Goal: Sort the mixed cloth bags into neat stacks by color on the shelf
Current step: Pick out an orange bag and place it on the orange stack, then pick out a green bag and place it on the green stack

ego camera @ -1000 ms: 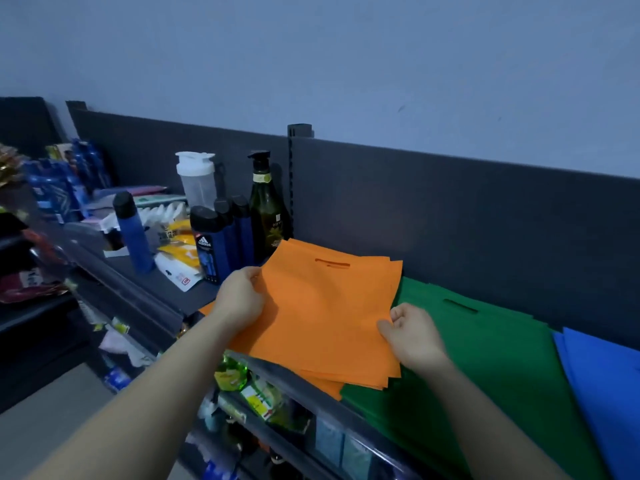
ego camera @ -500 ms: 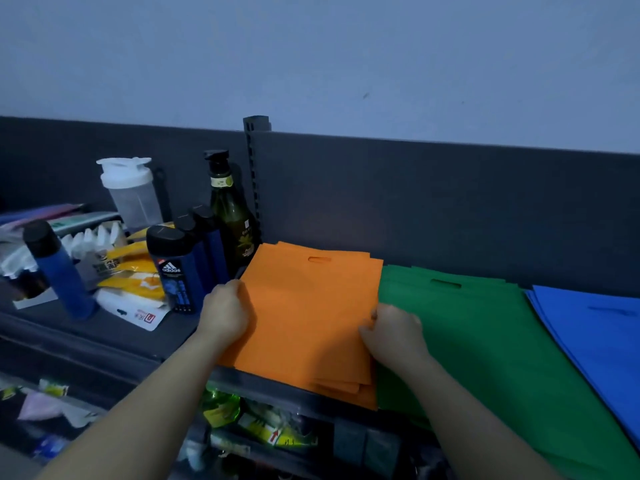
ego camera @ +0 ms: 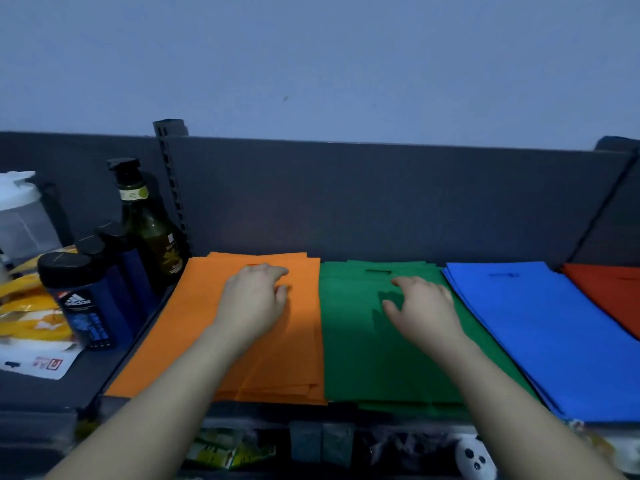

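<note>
We look down at a dark shelf (ego camera: 52,393) w/ four flat stacks of cloth bags side by side across the middle of the frame. From frame left to right: orange bags (ego camera: 194,341), green bags (ego camera: 363,362), blue bags (ego camera: 536,323), then red bags (ego camera: 609,289) cut off at the right edge. Orange & green stacks touch along one long edge. The blue stack fans slightly & sits just beside the green. The orange pile's edges at btm ctr aren't quite flush.

Two bare forearms reach in from the btm of the frame. The left hand (ego camera: 252,303) rests palm down on the orange bags near their top end, fingers (ego camera: 273,271) loosely bent, gripping nothing. The right hand (ego camera: 422,306) is over the green bags, fingers (ego camera: 405,282) relaxed & a bit spread, thumb out, holding nothing. It throws a shadow on the cloth, so we can't tell if it touches.

At frame left, beside the orange stack: a dark green pump bottle (ego camera: 149,220), blue shower-gel bottles (ego camera: 78,303), a white-lidded shaker (ego camera: 17,209) & yellow packets (ego camera: 27,306).
</note>
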`<state>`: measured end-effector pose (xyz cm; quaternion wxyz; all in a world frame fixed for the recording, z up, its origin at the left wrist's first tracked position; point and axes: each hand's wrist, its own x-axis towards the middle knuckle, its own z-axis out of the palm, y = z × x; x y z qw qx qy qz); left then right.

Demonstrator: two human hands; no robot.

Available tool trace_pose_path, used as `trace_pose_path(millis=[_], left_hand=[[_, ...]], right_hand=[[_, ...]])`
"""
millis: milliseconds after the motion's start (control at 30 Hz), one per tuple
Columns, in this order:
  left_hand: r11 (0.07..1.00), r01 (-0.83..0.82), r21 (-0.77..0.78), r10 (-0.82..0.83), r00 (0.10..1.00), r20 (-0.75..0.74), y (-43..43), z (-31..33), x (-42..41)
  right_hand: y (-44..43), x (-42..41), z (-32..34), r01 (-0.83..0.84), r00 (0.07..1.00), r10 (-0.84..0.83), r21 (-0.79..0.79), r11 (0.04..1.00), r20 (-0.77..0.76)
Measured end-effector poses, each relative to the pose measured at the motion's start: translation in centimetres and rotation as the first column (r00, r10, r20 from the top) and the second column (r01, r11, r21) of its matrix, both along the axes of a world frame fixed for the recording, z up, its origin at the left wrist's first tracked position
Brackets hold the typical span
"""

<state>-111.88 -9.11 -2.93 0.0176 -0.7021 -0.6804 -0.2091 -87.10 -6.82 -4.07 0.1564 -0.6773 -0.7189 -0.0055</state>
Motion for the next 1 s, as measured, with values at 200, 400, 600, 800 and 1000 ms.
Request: trace_pose_path(millis=[200, 400, 600, 800, 1000], left_hand=[[0.984, 0.178, 0.002, -0.178, 0.984, 0.008, 1.0, 0.6, 7.6], [0.95, 0.311, -0.013, -0.311, 0.95, -0.03, 1.5, 0.8, 16.8], [0.905, 0.425, -0.013, -0.425, 0.903, -0.059, 1.1, 0.8, 28.5], [0.869, 0.494, -0.016, -0.494, 0.869, -0.034, 0.4, 0.5, 41.3], [0.823, 0.568, 0.001, -0.568, 0.823, -0.015, 0.0, -0.9, 51.9]], right_hand=[[-2.7, 6.5, 0.0, 0.175, 0.983, -0.172, -0.037, 0.984, 0.067], [-5.4, 15.6, -0.1, 0.29, 0.955, -0.289, -0.008, 0.957, 0.06], [-8.1, 26.8, 0.4, 0.37, 0.928, -0.37, -0.008, 0.929, 0.042], [-10.9, 38.7, 0.7, 0.439, 0.897, -0.439, 0.023, 0.898, 0.049], [-12.4, 48.4, 0.1, 0.487, 0.872, -0.487, 0.012, 0.873, 0.047]])
